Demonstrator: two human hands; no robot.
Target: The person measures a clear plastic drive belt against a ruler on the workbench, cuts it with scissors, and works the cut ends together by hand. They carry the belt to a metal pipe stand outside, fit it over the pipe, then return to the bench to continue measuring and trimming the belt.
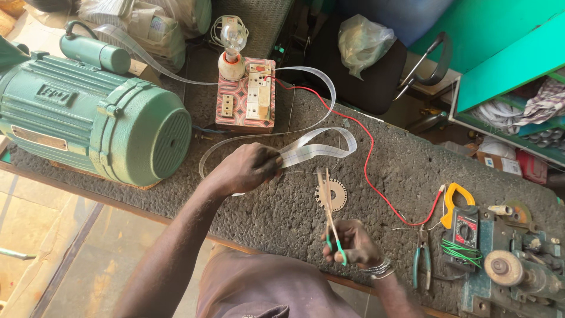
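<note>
left hand: my left hand is pinched tight on a strip of clear insulating film, fingers fully closed over it, holding it up off the bench.

film: from my pinch it loops out away from me and to the right, then curls back past the test board towards the motor. The short free end sticks out right of my fingers.

right hand: my right hand is wrapped around the green handles of the scissors, closed grip. Blades point away from me, up towards the film end, tips just short of it, can't tell if they touch.

near the scissors: small toothed gauge disc lying right beside the blades.

further out: green motor left of my left hand, lamp test board beyond it, clamp meter and pliers right of my right hand, red wire running between.
</note>
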